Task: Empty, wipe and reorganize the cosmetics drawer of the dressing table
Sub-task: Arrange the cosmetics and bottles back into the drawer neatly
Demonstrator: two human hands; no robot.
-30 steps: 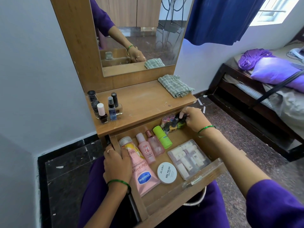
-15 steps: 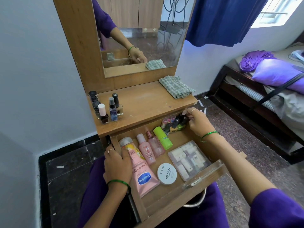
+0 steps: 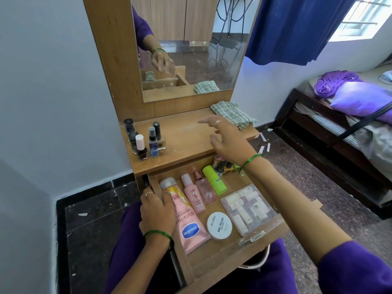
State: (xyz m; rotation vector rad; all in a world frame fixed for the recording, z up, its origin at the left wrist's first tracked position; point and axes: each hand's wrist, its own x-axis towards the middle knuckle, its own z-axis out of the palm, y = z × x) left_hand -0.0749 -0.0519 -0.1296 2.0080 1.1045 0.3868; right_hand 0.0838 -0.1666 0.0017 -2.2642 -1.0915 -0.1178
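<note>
Left hand (image 3: 156,213) curls over the wooden drawer (image 3: 214,264) wall at its left edge, beside the pink Vaseline tube (image 3: 187,223). Right hand (image 3: 228,141) hovers above the desk (image 3: 186,143), fingers spread, holding nothing; checked cloth (image 3: 233,116) far right.

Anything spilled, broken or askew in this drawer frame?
No spill or breakage shows. The drawer holds tubes and bottles lying flat. Only oddity: white scraps litter the floor beside the table.

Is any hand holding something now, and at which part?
The left hand grips the drawer's left side wall. The right hand holds nothing visible.
</note>
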